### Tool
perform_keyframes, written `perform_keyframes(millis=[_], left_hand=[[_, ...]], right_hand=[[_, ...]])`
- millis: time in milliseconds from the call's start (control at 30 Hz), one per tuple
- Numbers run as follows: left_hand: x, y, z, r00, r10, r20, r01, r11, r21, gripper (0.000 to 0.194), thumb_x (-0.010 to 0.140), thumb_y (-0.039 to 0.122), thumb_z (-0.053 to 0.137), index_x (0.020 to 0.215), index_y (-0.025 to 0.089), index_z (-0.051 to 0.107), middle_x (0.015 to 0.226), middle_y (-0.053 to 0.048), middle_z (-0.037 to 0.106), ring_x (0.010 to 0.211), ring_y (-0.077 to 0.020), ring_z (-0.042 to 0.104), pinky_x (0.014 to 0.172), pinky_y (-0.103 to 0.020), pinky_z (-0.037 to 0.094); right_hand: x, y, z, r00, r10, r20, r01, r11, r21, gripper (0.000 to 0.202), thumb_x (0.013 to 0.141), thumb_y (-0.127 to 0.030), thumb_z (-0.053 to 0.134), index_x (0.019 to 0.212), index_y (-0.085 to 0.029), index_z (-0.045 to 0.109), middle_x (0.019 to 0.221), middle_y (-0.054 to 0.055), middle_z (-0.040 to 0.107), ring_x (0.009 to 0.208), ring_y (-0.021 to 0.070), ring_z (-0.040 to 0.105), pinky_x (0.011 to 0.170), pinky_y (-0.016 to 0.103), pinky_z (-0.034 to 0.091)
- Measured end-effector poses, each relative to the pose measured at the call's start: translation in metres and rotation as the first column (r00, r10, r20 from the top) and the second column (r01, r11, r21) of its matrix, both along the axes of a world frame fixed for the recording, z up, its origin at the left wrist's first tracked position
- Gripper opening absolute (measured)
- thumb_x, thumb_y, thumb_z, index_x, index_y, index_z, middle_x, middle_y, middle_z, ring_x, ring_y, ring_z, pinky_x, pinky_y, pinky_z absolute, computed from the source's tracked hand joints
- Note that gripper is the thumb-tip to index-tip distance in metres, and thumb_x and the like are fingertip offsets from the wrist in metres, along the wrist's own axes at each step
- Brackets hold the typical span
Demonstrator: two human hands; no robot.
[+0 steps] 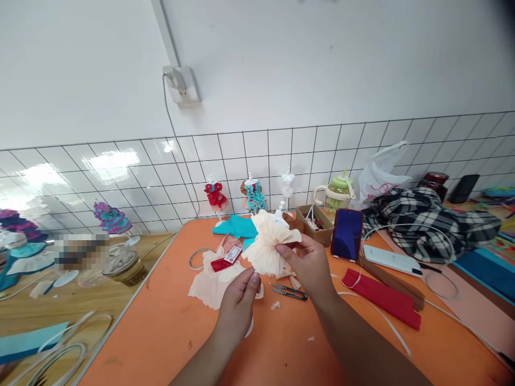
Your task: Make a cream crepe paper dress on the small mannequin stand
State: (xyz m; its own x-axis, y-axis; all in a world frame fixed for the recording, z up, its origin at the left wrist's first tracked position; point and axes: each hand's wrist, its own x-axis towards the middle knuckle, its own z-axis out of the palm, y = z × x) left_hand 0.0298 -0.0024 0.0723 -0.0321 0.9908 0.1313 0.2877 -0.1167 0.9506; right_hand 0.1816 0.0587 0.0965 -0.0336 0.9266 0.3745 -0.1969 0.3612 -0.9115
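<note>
My right hand (309,262) pinches a gathered, ruffled piece of cream crepe paper (276,241), which fans out to the left of the fingertips. Lower and to the left, my left hand (241,297) is closed, thumb pressed against the index finger. Whatever sits between those fingertips is too small or hidden to make out. More cream paper (207,289) lies flat behind the left hand, with a red packet with a white label (227,260) on top. Thread snips (289,291) rest on the orange tabletop (161,327) between my hands, beside small paper scraps (276,305).
Small dress forms, one in red (216,197), one in turquoise (254,195) and a bare white one (287,185), stand along the tiled wall. To the right are a cardboard box (322,233), a phone (346,236), a bottle (338,195) and red paper (382,297).
</note>
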Motion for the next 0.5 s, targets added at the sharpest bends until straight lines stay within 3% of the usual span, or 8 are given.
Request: perform_keyframes(millis=[333, 500], left_hand=[[0.0032, -0.0029, 0.0031, 1.000, 0.013, -0.008, -0.014, 1.000, -0.010, 0.039, 0.087, 0.048, 0.041, 0.060, 0.020, 0.036, 0.059, 0.002, 0.035, 0.057, -0.0133, 0.033, 0.052, -0.023, 0.027], [0.0013, -0.0034, 0.0018, 0.998, 0.034, -0.050, -0.033, 0.999, 0.031, 0.040, 0.086, 0.049, 0.042, 0.059, 0.020, 0.037, 0.060, 0.002, 0.035, 0.057, -0.0131, 0.033, 0.052, -0.023, 0.028]], right_hand=[[-0.0031, -0.0031, -0.0015, 0.994, -0.100, 0.042, 0.100, 0.995, 0.009, 0.023, 0.072, -0.034, 0.070, 0.088, -0.018, 0.070, 0.083, 0.006, 0.070, 0.077, 0.0204, 0.063, 0.074, 0.035, 0.052], [-0.0048, -0.0038, 0.0008, 0.999, -0.027, -0.021, 0.027, 1.000, 0.009, 0.021, 0.073, -0.031, 0.068, 0.090, -0.019, 0.065, 0.085, 0.005, 0.068, 0.081, 0.0193, 0.063, 0.079, 0.034, 0.051]])
